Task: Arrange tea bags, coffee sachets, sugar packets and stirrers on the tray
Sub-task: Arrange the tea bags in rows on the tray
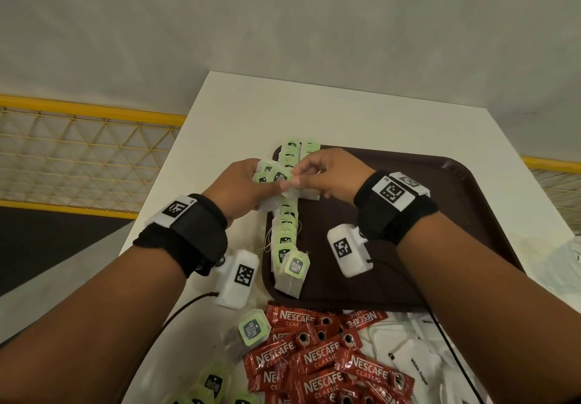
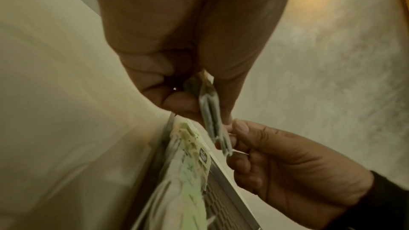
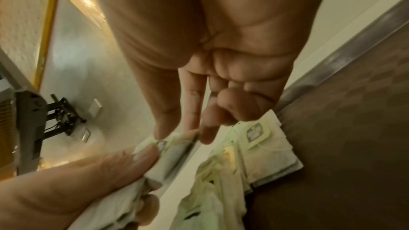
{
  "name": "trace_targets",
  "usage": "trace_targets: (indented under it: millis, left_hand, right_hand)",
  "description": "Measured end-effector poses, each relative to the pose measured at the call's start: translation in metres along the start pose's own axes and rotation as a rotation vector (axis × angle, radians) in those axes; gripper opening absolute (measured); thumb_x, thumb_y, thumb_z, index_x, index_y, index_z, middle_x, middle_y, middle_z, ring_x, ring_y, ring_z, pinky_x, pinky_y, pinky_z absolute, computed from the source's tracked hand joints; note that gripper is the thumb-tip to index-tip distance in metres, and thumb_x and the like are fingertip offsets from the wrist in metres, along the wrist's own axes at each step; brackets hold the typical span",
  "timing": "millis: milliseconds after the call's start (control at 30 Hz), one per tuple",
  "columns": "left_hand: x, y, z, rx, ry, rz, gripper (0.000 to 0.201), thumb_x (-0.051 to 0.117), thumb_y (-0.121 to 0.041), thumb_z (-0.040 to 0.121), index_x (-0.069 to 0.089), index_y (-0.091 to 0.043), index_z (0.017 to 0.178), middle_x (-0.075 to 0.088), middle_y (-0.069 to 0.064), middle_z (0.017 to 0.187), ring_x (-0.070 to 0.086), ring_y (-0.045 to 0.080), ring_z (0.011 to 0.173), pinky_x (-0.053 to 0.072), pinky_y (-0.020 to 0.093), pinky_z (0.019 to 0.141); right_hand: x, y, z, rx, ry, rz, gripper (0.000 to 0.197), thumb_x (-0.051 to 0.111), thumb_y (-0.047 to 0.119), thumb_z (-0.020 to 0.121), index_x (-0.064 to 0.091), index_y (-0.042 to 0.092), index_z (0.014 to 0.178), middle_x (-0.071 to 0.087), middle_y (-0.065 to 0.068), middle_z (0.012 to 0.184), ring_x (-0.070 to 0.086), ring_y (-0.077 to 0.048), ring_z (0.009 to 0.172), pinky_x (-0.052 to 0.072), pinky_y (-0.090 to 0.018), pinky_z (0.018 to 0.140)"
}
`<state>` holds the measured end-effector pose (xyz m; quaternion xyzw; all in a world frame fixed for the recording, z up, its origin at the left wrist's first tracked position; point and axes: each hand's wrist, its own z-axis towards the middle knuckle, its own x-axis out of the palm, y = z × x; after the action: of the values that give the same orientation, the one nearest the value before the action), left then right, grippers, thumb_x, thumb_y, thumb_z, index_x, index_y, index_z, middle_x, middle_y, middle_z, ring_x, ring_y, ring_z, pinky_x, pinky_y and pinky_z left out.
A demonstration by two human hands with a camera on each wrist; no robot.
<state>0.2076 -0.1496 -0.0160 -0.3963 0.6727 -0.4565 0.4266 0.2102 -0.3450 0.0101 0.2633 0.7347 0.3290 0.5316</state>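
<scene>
A dark brown tray (image 1: 440,202) lies on the white table (image 1: 239,111). Along its left edge runs a row of green-tagged tea bags (image 1: 287,240), also seen as tea bags (image 3: 261,151) and tea bags (image 2: 188,172). Above that row my left hand (image 1: 239,186) grips a small stack of tea bags (image 1: 272,175), seen edge-on as the stack (image 2: 210,116). My right hand (image 1: 327,174) pinches the top tea bag of the stack between thumb and fingertips (image 3: 194,128). Red coffee sachets (image 1: 323,356) lie heaped in front of the tray. White sugar packets (image 1: 408,356) lie to their right.
Loose tea bags (image 1: 251,331) lie on the table near the sachets, more at the front edge (image 1: 210,384). A yellow wire fence (image 1: 78,145) stands left of the table. A black cable (image 1: 176,315) trails from my left wrist unit.
</scene>
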Motion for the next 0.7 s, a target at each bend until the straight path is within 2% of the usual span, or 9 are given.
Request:
trace_targets:
  millis: [67,167,300,367,467,533,633,700]
  left_hand:
    - [0.002,0.000,0.001,0.008,0.019,-0.008,0.028,0.076,-0.019,0.085,0.067,-0.007,0.108,0.075,0.011,0.099,0.073,0.027,0.090,0.060,0.042,0.077]
    - [0.005,0.000,0.002,0.008,0.043,-0.120,0.027,0.074,-0.012,0.086,0.068,-0.003,0.111,0.075,0.013,0.104,0.073,0.024,0.090,0.061,0.035,0.073]
    - [0.003,0.003,0.003,-0.043,0.061,-0.247,0.024,0.068,-0.002,0.088,0.065,0.002,0.112,0.074,0.012,0.107,0.072,0.023,0.098,0.060,0.032,0.082]
    - [-0.001,0.005,0.003,-0.073,0.044,-0.250,0.021,0.060,0.003,0.091,0.064,0.006,0.111,0.074,0.014,0.107,0.071,0.025,0.102,0.059,0.032,0.085]
    - [-0.006,0.008,0.006,-0.117,0.003,-0.236,0.026,0.049,0.004,0.095,0.058,0.013,0.118,0.070,0.020,0.115,0.067,0.029,0.109,0.056,0.037,0.093]
    - [-0.007,0.007,0.005,-0.113,0.013,-0.238,0.024,0.049,0.004,0.095,0.061,0.009,0.116,0.071,0.018,0.114,0.068,0.027,0.106,0.057,0.032,0.089]
    - [-0.009,0.006,0.001,-0.069,0.052,-0.249,0.024,0.056,0.003,0.094,0.064,0.003,0.117,0.072,0.014,0.113,0.070,0.026,0.104,0.058,0.032,0.087]
    - [-0.010,0.006,-0.001,-0.056,0.041,-0.244,0.024,0.062,0.000,0.092,0.065,-0.001,0.116,0.074,0.012,0.111,0.071,0.025,0.101,0.060,0.030,0.082]
  right_hand:
    - [0.001,-0.001,-0.001,-0.004,0.016,0.036,0.017,0.074,0.023,0.084,0.071,0.011,0.097,0.069,-0.010,0.083,0.056,-0.005,0.058,0.045,-0.015,0.051]
    - [0.001,-0.010,0.001,0.076,-0.022,0.207,0.013,0.073,0.011,0.084,0.065,0.005,0.091,0.066,-0.015,0.076,0.059,-0.014,0.059,0.051,-0.023,0.056]
    - [0.004,-0.024,-0.002,0.277,-0.104,0.560,0.008,0.064,-0.002,0.088,0.057,0.002,0.089,0.065,-0.017,0.085,0.064,-0.015,0.055,0.058,-0.023,0.056]
    - [0.006,-0.031,-0.004,0.359,-0.129,0.625,0.005,0.062,-0.003,0.090,0.058,0.000,0.086,0.065,-0.017,0.079,0.065,-0.016,0.054,0.060,-0.023,0.058]
    - [0.009,-0.036,-0.004,0.414,-0.143,0.572,0.006,0.064,0.001,0.089,0.062,0.001,0.084,0.062,-0.013,0.071,0.064,-0.018,0.056,0.059,-0.024,0.057]
    - [0.010,-0.035,-0.004,0.432,-0.143,0.503,0.006,0.067,0.005,0.088,0.064,0.001,0.085,0.060,-0.011,0.068,0.061,-0.017,0.055,0.056,-0.023,0.053]
    - [0.012,-0.033,-0.001,0.463,-0.151,0.433,0.009,0.070,0.008,0.086,0.064,0.001,0.089,0.061,-0.009,0.067,0.058,-0.014,0.052,0.053,-0.023,0.053]
    - [0.012,-0.032,0.000,0.475,-0.150,0.406,0.010,0.071,0.007,0.085,0.063,0.003,0.086,0.061,-0.009,0.067,0.057,-0.014,0.051,0.051,-0.024,0.052]
